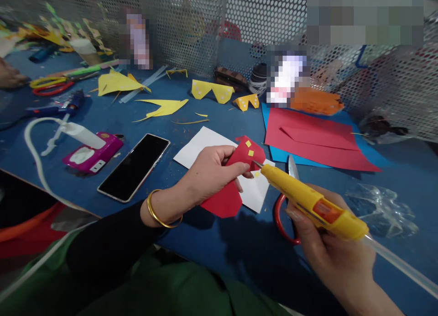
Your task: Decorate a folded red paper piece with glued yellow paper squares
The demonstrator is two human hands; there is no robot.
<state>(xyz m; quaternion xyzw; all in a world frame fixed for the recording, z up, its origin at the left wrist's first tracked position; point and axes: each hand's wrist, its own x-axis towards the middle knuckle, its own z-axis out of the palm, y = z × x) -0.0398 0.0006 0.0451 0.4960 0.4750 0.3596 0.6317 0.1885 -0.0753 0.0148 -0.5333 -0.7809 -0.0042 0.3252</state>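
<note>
We had our right hand (337, 245) wrapped around a yellow glue gun (301, 192), red-handled scissors (278, 215) lying just beside it. Our left hand (212, 172) was pinching a red paper cutout (224, 202) between thumb and fingers: one part stuck out below the hand, another past the fingertips, white paper (255, 195) underneath. Nozzle was right at the cutout, but we couldn't tell if they touched. Farther back: a yellow paper eye mask (199, 90).

View: head | place: on the wearer's head, above the table (236, 117) | direction: forward and down (the view is rather wide) | nearness: left hand (214, 174) and right hand (328, 243) close, mesh partition (260, 10) farther
</note>
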